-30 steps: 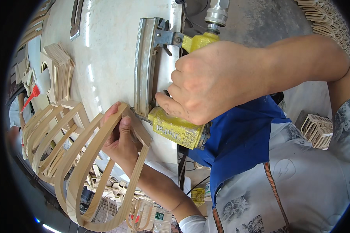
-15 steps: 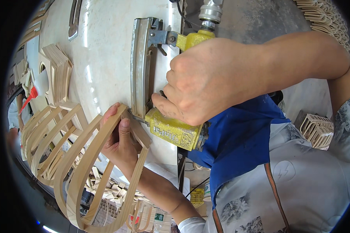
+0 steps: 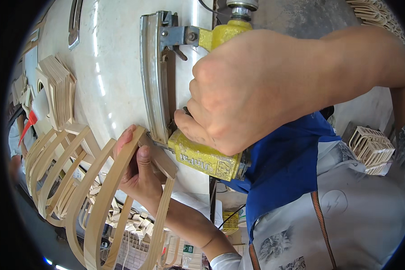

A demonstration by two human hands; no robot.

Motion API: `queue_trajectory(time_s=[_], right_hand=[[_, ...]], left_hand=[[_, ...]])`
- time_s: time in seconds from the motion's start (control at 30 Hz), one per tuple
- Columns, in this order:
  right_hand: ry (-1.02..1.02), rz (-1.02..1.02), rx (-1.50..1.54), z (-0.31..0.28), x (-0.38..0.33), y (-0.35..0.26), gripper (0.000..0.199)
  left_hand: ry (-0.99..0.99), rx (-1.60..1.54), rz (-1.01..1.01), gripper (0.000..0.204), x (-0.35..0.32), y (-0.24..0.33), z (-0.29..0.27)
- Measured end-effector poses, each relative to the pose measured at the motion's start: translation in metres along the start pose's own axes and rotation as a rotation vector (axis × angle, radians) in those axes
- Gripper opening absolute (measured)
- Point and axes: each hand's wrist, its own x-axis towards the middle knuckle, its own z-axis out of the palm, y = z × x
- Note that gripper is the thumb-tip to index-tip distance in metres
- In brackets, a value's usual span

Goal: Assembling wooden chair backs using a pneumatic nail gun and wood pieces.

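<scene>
My right hand (image 3: pixel 252 87) grips a yellow pneumatic nail gun (image 3: pixel 204 157) with a long metal magazine (image 3: pixel 154 76). Its nose presses against the top of a curved wooden slat frame (image 3: pixel 108 198). My left hand (image 3: pixel 139 173) clamps that frame where two bent slats meet, thumb on the outside, right beside the gun's nose. The frame's lower end runs out of sight at the bottom edge.
A white rounded worktable (image 3: pixel 108 67) lies under the work. Stacks of cut wooden pieces (image 3: pixel 58 90) and several more bent slat frames (image 3: pixel 54 162) sit to the left. A finished slat basket (image 3: pixel 369 146) stands at the right. Small wood offcuts (image 3: pixel 130 220) lie below.
The nail gun and my right hand have shifted slightly left and closer to the frame joint. My left hand keeps its hold on the frame.
</scene>
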Motion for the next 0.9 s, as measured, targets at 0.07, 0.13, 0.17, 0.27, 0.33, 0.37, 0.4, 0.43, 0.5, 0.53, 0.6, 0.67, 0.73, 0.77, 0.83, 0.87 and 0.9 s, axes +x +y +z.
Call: queue_trajectory(time_s=[0.07,0.13,0.17,0.27,0.33,0.37,0.4,0.43,0.5,0.53,0.6,0.67,0.73,0.77,0.83,0.87,0.9], right_hand=[[-0.025,-0.013,0.003,-0.002,-0.001,0.002,0.006],[-0.019,-0.043,-0.014,0.006,0.001,0.000,0.010],[-0.014,-0.068,-0.039,0.009,0.002,-0.001,0.026],[-0.001,-0.049,-0.009,0.010,0.000,-0.001,0.026],[-0.003,-0.065,-0.016,0.002,0.000,0.004,0.026],[-0.003,-0.084,-0.022,-0.001,0.001,0.005,0.026],[0.001,-0.087,-0.020,-0.001,0.002,0.005,0.026],[-0.016,-0.089,-0.021,-0.001,0.003,0.004,0.025],[-0.035,-0.086,-0.026,0.001,0.003,0.003,0.025],[-0.014,-0.071,-0.033,0.006,0.000,0.002,0.024],[0.002,-0.058,-0.044,-0.001,0.001,0.001,0.022],[-0.109,-0.091,-0.267,-0.024,0.012,-0.002,0.020],[-0.060,-0.082,-0.171,-0.020,0.010,0.007,0.020],[-0.013,-0.071,-0.076,-0.019,0.010,0.010,0.019],[-0.010,-0.078,-0.066,-0.018,0.011,0.012,0.020],[-0.008,-0.083,-0.056,-0.018,0.011,0.013,0.020],[-0.008,-0.083,-0.056,-0.018,0.011,0.013,0.020]], left_hand=[[0.003,0.000,0.010,0.036,0.001,0.001,0.001],[0.002,0.011,0.020,0.036,-0.003,-0.002,-0.002],[0.004,0.014,0.014,0.036,-0.004,-0.003,-0.003],[0.014,-0.013,0.016,0.036,-0.003,-0.002,-0.001],[0.005,-0.003,0.017,0.035,-0.002,-0.001,0.000],[0.005,-0.004,0.017,0.035,-0.001,-0.001,0.001],[0.005,0.017,0.024,0.035,-0.002,-0.001,0.000],[0.005,0.039,0.030,0.034,-0.003,-0.001,-0.002],[0.010,0.017,0.033,0.034,-0.003,-0.001,-0.002],[0.010,-0.011,0.038,0.034,-0.002,-0.001,0.000],[0.003,-0.006,0.038,0.034,0.001,-0.002,0.003],[0.003,0.010,0.029,0.033,-0.002,-0.002,0.001],[0.013,0.017,0.027,0.034,-0.003,-0.001,0.000],[0.013,0.018,0.028,0.034,-0.003,-0.001,0.000],[0.017,0.016,0.033,0.033,-0.003,-0.003,-0.001],[0.018,0.016,0.033,0.033,-0.003,-0.002,0.000],[0.019,0.032,0.030,0.033,-0.002,-0.001,0.000]])
